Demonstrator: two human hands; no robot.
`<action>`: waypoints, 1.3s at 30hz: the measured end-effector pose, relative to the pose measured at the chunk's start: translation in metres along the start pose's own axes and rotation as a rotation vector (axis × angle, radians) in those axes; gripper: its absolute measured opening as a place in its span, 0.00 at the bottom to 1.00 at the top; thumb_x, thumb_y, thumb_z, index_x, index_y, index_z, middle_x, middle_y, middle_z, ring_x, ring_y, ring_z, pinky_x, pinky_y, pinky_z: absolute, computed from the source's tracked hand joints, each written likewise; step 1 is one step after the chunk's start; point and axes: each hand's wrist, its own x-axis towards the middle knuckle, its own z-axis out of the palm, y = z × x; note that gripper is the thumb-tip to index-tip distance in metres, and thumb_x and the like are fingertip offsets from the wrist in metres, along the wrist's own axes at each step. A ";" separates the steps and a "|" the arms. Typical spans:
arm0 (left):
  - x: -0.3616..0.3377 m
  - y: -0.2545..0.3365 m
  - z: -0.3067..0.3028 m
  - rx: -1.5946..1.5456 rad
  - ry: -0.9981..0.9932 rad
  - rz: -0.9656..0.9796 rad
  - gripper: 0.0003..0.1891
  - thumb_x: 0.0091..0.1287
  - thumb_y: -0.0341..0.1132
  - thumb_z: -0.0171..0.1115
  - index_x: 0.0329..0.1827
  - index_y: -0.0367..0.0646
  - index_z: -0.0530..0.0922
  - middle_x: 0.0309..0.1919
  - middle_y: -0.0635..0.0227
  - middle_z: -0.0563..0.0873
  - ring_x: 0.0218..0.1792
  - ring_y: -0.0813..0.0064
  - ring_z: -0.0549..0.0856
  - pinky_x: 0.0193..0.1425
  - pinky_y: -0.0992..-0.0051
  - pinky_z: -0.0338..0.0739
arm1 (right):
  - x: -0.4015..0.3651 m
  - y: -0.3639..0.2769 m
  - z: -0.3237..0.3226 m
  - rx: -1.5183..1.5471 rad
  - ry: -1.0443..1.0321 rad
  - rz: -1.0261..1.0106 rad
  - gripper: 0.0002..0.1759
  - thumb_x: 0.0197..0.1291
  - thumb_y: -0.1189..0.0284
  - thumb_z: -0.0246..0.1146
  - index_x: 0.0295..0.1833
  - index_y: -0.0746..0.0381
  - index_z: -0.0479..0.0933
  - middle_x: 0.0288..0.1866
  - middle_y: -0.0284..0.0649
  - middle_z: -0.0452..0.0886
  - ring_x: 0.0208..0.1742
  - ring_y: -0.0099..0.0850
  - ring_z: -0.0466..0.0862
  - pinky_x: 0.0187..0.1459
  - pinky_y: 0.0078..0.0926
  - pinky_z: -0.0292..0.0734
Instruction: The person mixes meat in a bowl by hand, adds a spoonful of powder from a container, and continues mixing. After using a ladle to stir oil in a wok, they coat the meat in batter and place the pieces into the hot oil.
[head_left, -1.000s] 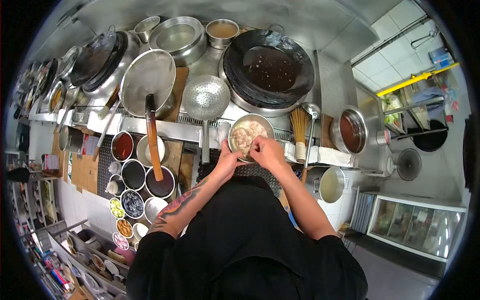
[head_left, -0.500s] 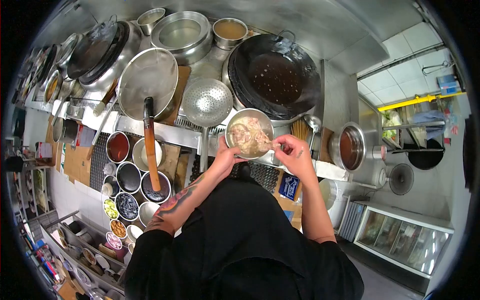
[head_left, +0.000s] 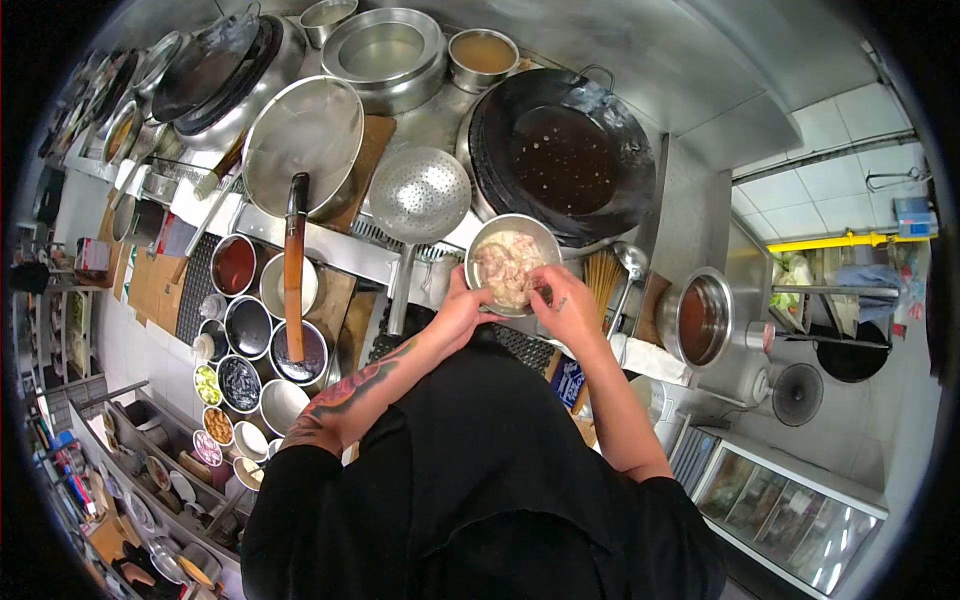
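Observation:
A small metal bowl (head_left: pixel 515 224) holds pale, raw-looking meat pieces (head_left: pixel 505 262). My left hand (head_left: pixel 465 312) grips its lower left rim, the thumb over the edge. From the right, my right hand (head_left: pixel 565 308) reaches over the rim with fingers bent together on the meat; their tips are partly hidden. Just beyond the bowl stands a big black wok (head_left: pixel 618 190) with dark liquid in it. A perforated metal ladle (head_left: pixel 420 195) lies to the left of the bowl, its handle pointing toward me.
A wide strainer (head_left: pixel 305 130) and a wooden-handled tool (head_left: pixel 294 260) lie at left, above several seasoning tubs (head_left: pixel 248 326). At right are a bamboo brush (head_left: pixel 602 275), a ladle (head_left: pixel 630 262) and a pot of brown liquid (head_left: pixel 703 320). Behind are a large lidless pot (head_left: pixel 385 88) and a broth pot (head_left: pixel 483 55).
My right hand has moved from the bowl's right rim inward onto the meat. The bowl has shifted slightly right in view, and the whole view has turned a little.

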 end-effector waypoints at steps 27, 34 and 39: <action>0.001 0.009 -0.009 0.015 0.024 -0.001 0.36 0.64 0.21 0.53 0.74 0.41 0.48 0.69 0.49 0.67 0.64 0.53 0.80 0.56 0.53 0.88 | 0.038 -0.065 -0.103 0.115 0.124 -0.151 0.27 0.56 0.84 0.63 0.63 0.61 0.76 0.40 0.39 0.82 0.36 0.30 0.84 0.41 0.27 0.81; 0.003 0.004 -0.017 -0.006 0.019 0.058 0.36 0.65 0.20 0.53 0.75 0.41 0.48 0.70 0.48 0.66 0.65 0.51 0.79 0.56 0.50 0.87 | 0.089 0.001 -0.101 0.060 0.247 -0.091 0.28 0.59 0.84 0.64 0.66 0.59 0.76 0.40 0.34 0.83 0.36 0.22 0.82 0.42 0.22 0.79; -0.002 0.004 -0.022 -0.044 0.075 0.056 0.38 0.64 0.19 0.52 0.76 0.42 0.47 0.69 0.48 0.68 0.64 0.51 0.80 0.56 0.49 0.87 | 0.136 0.080 -0.054 -0.098 0.274 -0.039 0.27 0.56 0.82 0.65 0.63 0.58 0.76 0.40 0.40 0.84 0.39 0.42 0.86 0.43 0.38 0.81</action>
